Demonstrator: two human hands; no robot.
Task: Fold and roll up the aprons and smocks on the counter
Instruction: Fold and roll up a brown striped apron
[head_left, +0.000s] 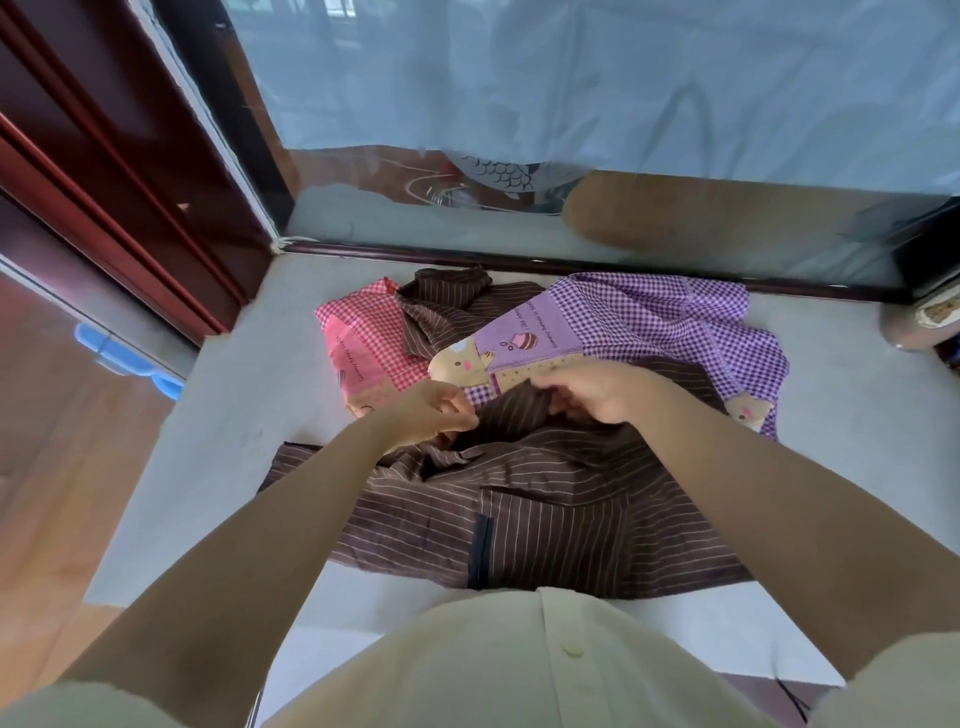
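My left grip (434, 410) and right grip (597, 395) both pinch the brown smock (519, 514). Nothing is folded or rolled yet.

You have the near smock (545, 519) at the desk's (223, 415) near edge, and behind it the far smock (447, 312) lies between the left apron (363, 343) and right apron (675, 322).

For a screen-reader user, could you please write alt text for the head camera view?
A person's left hand and right hand grip the bunched far edge of a brown striped garment spread on a grey counter. Behind it lie a red checked apron and a purple checked apron.
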